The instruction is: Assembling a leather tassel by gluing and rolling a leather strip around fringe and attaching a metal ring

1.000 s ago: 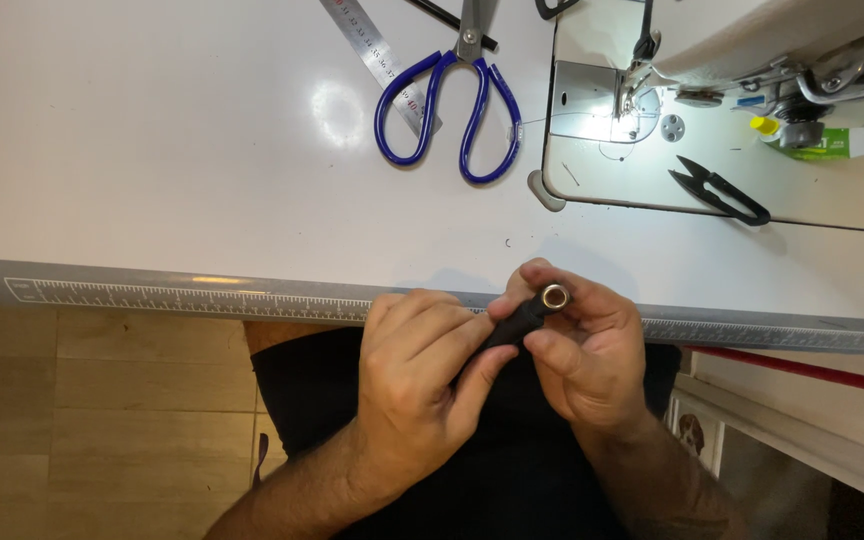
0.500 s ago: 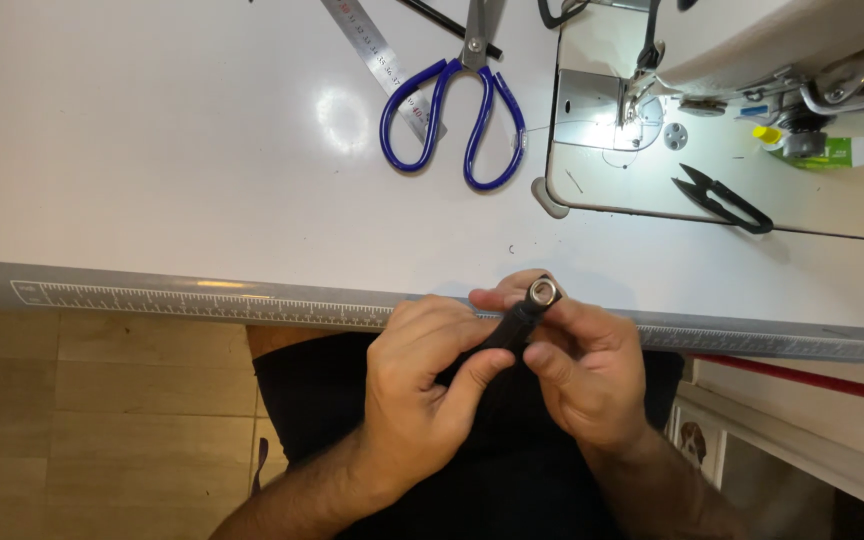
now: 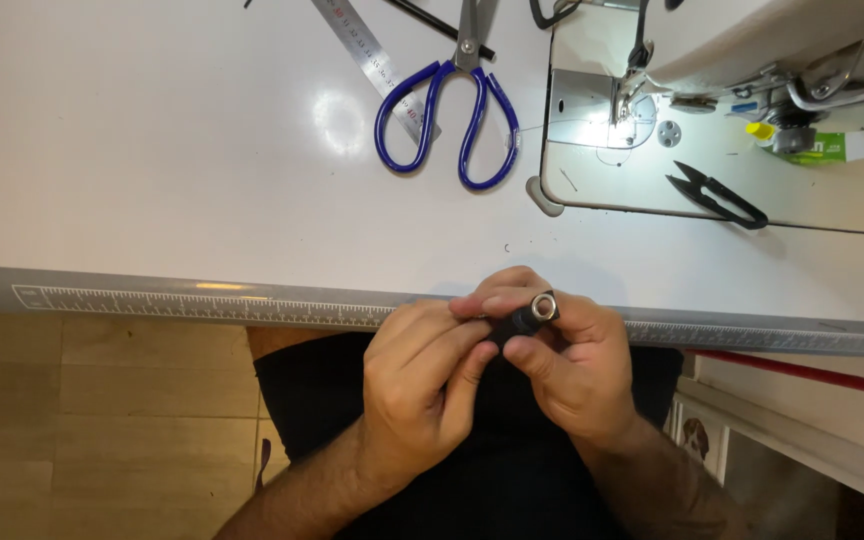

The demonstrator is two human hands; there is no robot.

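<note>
A small black strap with a round silver metal ring at its end is pinched between the fingers of both hands, just at the near edge of the white table. The ring faces up toward the camera (its centre open and dark), while most of the black piece is hidden under the fingers.

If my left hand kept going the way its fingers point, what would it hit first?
The left hand points up-right, so it would likely press first into the small black piece both hands hold, then the right hand. Depth is unclear.
</note>
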